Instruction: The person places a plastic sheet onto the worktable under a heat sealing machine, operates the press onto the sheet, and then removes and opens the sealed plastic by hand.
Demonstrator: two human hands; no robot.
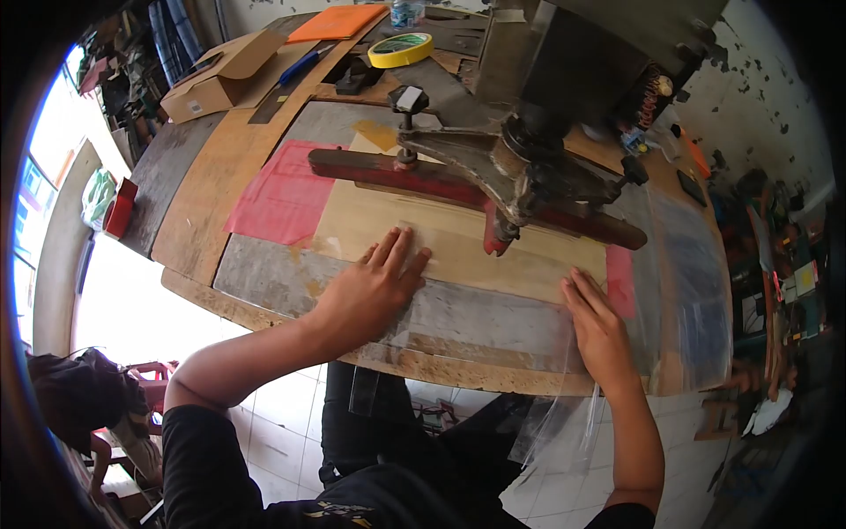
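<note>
My left hand (374,284) lies flat with its fingers spread, the fingertips at the front edge of a long tan sheet (432,231). Clear plastic film (564,353) lies under and near both hands and hangs over the table's front edge. To the right, my right hand (597,331) rests with outstretched fingers near the tan sheet's right end. Above the sheet sits a long red bar (414,180), joined to a metal press arm (458,145). Pink sheets (286,194) show at both ends of the tan sheet.
At the back left stand a cardboard box (216,79) and an orange folder (337,23). A yellow tape roll (401,51) lies behind the bar. The dark machine head (577,66) overhangs the back. More clear film (692,291) covers the right side.
</note>
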